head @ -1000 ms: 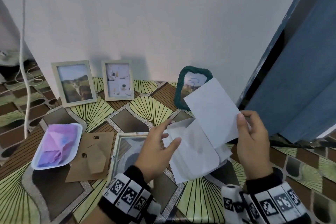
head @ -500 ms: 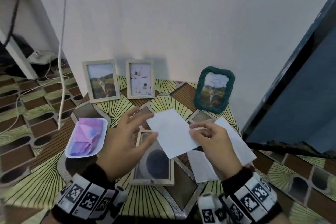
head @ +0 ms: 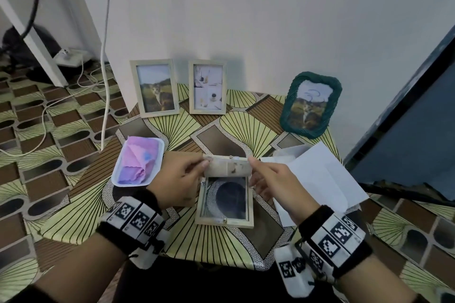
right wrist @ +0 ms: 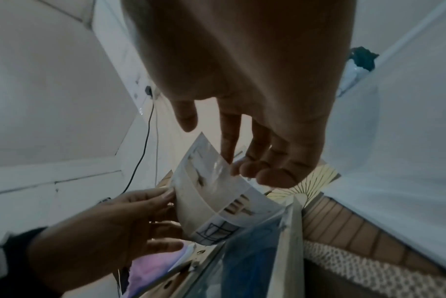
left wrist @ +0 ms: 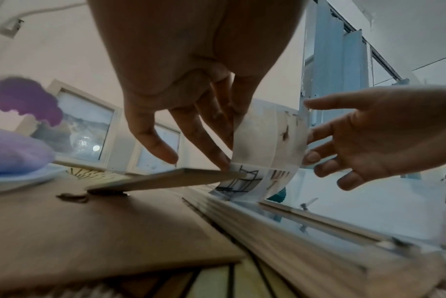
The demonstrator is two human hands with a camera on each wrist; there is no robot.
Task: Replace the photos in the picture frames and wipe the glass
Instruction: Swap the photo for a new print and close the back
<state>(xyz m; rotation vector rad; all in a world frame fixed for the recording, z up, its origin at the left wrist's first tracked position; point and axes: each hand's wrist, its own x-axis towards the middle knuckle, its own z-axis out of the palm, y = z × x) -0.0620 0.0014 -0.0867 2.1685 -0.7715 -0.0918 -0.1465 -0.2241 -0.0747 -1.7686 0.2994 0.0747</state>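
Observation:
A light wooden frame [head: 225, 222] lies flat on the table with its back open and the glass [head: 230, 195] showing. A printed photo [head: 227, 168] is bent into a curve over the frame's far end, its lower edge touching the frame [left wrist: 318, 227]. My left hand [head: 205, 163] pinches the photo's left edge and my right hand [head: 252, 167] pinches its right edge. The wrist views show the photo [right wrist: 216, 193] arched between both sets of fingers. A brown backing board [left wrist: 89, 231] lies to the left of the frame.
A white tray [head: 118, 174] holding a pink and purple cloth sits at the left. White envelope papers [head: 320, 179] lie at the right. Two wooden frames [head: 155, 88] [head: 207, 87] and a green woven frame [head: 311, 103] stand against the wall. Cables run along the floor at left.
The right hand drew the photo from the envelope, which now lies at the right. Both hands have brought the photo down, bent, onto the frame's far end.

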